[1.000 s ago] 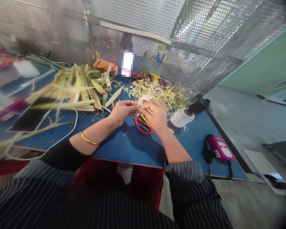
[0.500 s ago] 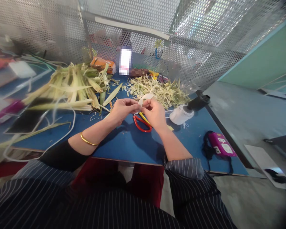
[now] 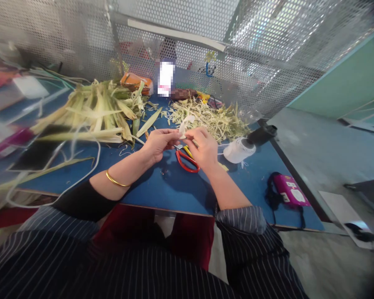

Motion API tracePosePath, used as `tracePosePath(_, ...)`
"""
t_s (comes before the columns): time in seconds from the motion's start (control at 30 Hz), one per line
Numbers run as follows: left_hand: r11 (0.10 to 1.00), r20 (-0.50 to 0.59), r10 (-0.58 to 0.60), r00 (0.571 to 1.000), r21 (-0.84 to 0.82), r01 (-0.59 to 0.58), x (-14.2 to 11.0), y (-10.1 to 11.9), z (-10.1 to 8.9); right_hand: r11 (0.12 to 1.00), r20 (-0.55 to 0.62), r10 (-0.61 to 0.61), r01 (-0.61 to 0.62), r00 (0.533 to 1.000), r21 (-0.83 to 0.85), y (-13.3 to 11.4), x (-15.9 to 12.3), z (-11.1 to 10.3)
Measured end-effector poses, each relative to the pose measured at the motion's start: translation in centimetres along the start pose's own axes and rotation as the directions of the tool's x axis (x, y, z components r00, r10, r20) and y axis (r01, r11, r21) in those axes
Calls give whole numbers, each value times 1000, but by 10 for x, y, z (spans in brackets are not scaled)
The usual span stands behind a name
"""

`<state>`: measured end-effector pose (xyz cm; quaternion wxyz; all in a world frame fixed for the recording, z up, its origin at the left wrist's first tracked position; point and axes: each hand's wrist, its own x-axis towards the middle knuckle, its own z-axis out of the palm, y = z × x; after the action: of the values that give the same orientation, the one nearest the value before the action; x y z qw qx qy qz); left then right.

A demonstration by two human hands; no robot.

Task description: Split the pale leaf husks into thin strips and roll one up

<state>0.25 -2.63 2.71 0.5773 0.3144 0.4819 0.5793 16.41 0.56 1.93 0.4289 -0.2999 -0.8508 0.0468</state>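
Note:
A small pale strip of corn husk [image 3: 186, 123] stands up, curled at its top, between my two hands over the blue table. My left hand [image 3: 158, 143] pinches its lower end between thumb and fingers. From the other side my right hand [image 3: 204, 145] closes its fingertips on the same lower end; part of the grip is hidden behind the fingers. Just below the hands lie scissors with red handles [image 3: 189, 170], beside something yellow. A white thread spool [image 3: 237, 151] lies right of my right hand, against a black cone [image 3: 262, 136].
A large pile of corn husks [image 3: 96, 106] covers the back left. Shredded husk [image 3: 212, 118] is heaped behind my hands. A white cable [image 3: 95, 162] loops at the left. A purple box [image 3: 291, 190] with a black strap sits at the right edge. Perforated metal mesh [image 3: 187, 29] stands behind.
The husk strip now points more upright and shows more of its length. My right fingers have curled further around its lower end. The view has shifted slightly.

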Motion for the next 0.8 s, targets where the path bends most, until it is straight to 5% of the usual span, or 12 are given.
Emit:
tracePosePath(0.57,994,22,-102,994,-30,103,-2,0,-1,984,-24,-123,119,992,-135,4,0,1)
tracePosePath(0.8,993,21,83,996,83,-84,0,-6,-1,997,-16,71,-71,997,-14,0,2,3)
